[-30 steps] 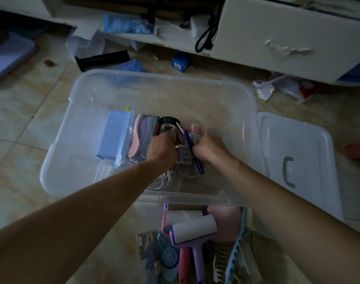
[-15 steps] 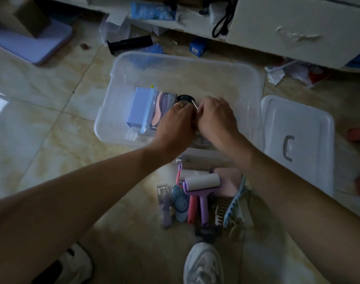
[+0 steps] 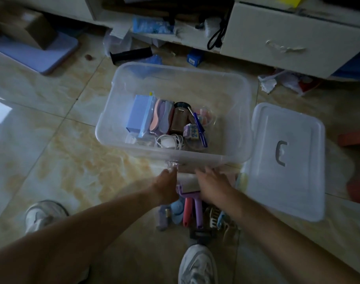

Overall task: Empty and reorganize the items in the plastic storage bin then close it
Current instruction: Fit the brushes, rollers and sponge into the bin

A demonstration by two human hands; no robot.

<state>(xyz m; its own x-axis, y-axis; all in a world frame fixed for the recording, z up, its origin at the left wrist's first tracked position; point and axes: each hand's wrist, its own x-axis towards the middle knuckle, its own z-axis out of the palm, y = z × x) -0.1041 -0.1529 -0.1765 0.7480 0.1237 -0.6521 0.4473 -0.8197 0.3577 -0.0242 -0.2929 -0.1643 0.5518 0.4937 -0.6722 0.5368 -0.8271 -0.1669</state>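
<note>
crowding the bin (image 3: 244, 111): lid (image 3: 285, 160) right, lint rollers (image 3: 192, 206) near side.

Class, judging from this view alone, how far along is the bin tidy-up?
Done: several items, including a blue box, stand inside the bin. In hand: both hands reach toward the lint rollers on the floor. Left: that pile, then the lid.

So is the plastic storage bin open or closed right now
Open. The storage bin has no cover on it; its contents show from above, and the lid lies flat on the floor beside it, handle up.
</note>
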